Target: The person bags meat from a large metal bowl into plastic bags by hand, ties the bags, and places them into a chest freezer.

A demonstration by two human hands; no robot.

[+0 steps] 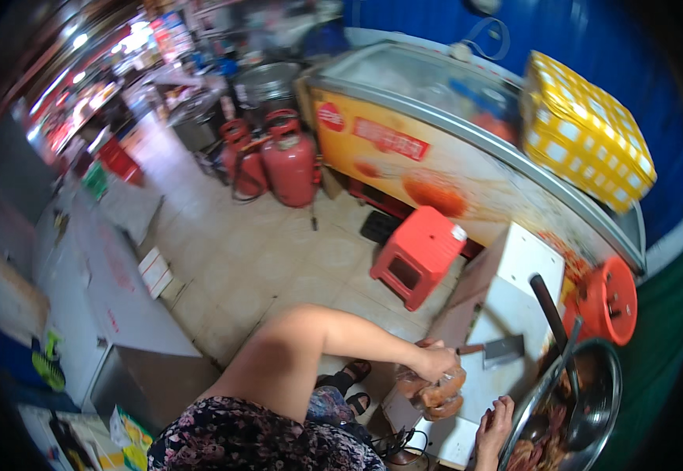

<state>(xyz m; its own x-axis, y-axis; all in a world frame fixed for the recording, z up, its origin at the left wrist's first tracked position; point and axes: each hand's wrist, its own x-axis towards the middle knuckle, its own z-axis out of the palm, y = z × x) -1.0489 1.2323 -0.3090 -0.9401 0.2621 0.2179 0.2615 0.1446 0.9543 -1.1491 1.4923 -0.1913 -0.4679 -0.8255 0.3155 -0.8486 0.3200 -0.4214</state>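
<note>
My left hand (435,360) reaches across from the lower left and grips the top of a clear plastic bag of orange-brown food pieces (440,395), at the near edge of a white tabletop (509,279). A cleaver (503,351) lies on that top, its wooden handle pointing at my left hand; whether they touch, I cannot tell. My right hand (493,427) is empty, fingers apart and slightly bent, beside a large metal bowl (615,388). Inside the bowl are dark reddish-brown food pieces and a black ladle (585,427).
A red plastic stool (423,253) stands before a glass-topped chest freezer (376,147), which bears a yellow-and-white box (588,129). An orange bucket (618,300) is behind the bowl. Red gas cylinders (291,165) stand farther off. Cables (403,444) hang near my legs.
</note>
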